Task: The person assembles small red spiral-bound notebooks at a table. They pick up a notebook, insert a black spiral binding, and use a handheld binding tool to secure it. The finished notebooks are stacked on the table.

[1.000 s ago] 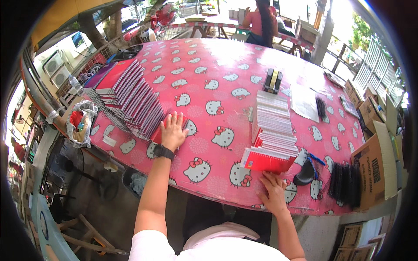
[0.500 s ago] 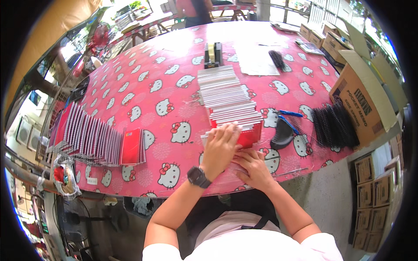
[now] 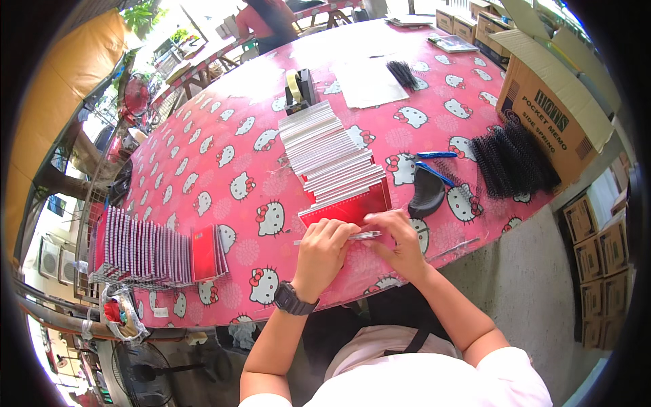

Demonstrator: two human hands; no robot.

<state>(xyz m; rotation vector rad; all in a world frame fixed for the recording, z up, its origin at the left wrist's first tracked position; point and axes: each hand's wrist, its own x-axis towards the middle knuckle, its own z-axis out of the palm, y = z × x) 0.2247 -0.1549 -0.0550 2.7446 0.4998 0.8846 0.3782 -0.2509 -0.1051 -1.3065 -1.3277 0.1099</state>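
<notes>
My left hand (image 3: 324,245), with a black watch on its wrist, grips a thin notepad (image 3: 367,235) seen edge-on over the near side of the table. Close to that notepad's right end is my right hand (image 3: 401,243), its thumb and fingers apart and curved. Just beyond both hands, a long row of notepads (image 3: 325,152) leans one on another, white punched edges up; the nearest shows a red cover (image 3: 352,209). To the right lie a dark curved tray (image 3: 427,192) and blue-handled pliers (image 3: 436,163).
Bound red notepads (image 3: 152,247) stand in a row at the left. A tape dispenser (image 3: 298,90) is behind the middle row, with white paper (image 3: 369,85) beside it. Black spiral coils (image 3: 515,163) lie by an open carton (image 3: 549,102). More cartons (image 3: 603,261) are stacked beyond the table's right side.
My hands have drawn back from the front of the row toward me, the left one now with a thin notepad. My right hand has opened out. The whole view has turned slightly.
</notes>
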